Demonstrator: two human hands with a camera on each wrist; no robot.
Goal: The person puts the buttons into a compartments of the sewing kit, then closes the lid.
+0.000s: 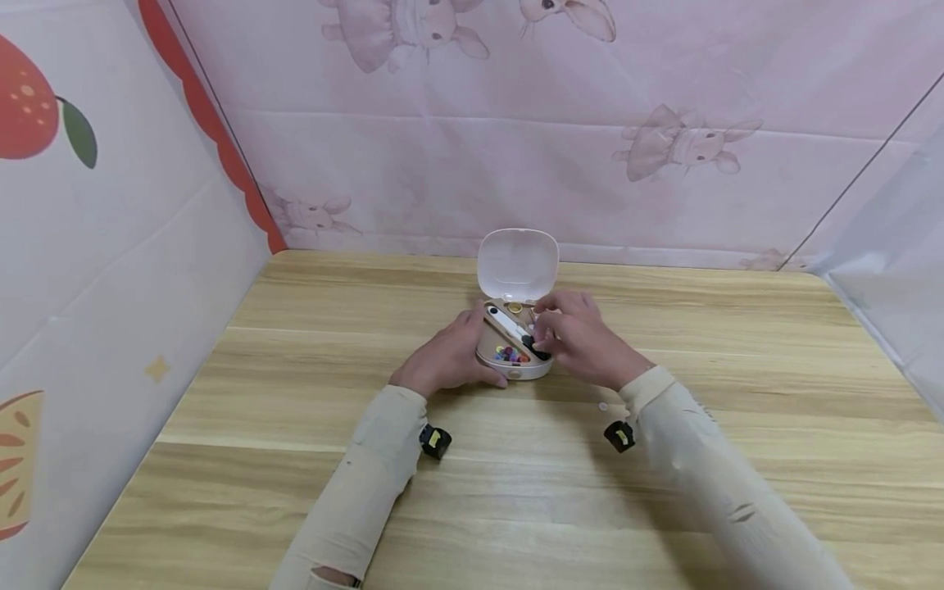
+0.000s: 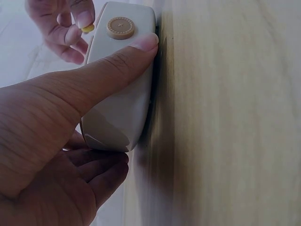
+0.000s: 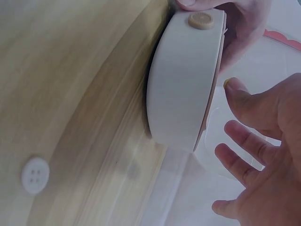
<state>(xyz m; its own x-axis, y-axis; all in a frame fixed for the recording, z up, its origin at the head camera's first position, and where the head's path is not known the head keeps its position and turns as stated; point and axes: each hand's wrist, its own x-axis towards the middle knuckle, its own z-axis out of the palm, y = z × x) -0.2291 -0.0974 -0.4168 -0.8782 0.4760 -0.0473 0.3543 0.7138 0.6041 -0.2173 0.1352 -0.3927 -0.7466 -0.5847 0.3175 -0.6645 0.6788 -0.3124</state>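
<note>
A small white sewing box [image 1: 529, 373] sits on the table with its lid [image 1: 516, 264] raised. My left hand [image 1: 451, 354] grips its left side, the thumb across the front wall beside a tan button-shaped catch [image 2: 120, 28]. Over the right of the box is my right hand [image 1: 587, 342], pinching a small yellow piece [image 2: 88, 28] between thumb and finger; its exact kind I cannot tell. Inside lie a white-handled tool [image 1: 507, 321] with a dark end, several small coloured pieces [image 1: 509, 354] and a gold-coloured round piece [image 1: 515, 308]. The right hand hides part of the contents.
A white four-hole button [image 3: 35, 175] lies on the wooden table [image 1: 516, 508], near the right wrist. Behind the table hangs a pink cloth [image 1: 472, 164] with rabbit prints. A white printed sheet [image 1: 133, 229] stands along the left side.
</note>
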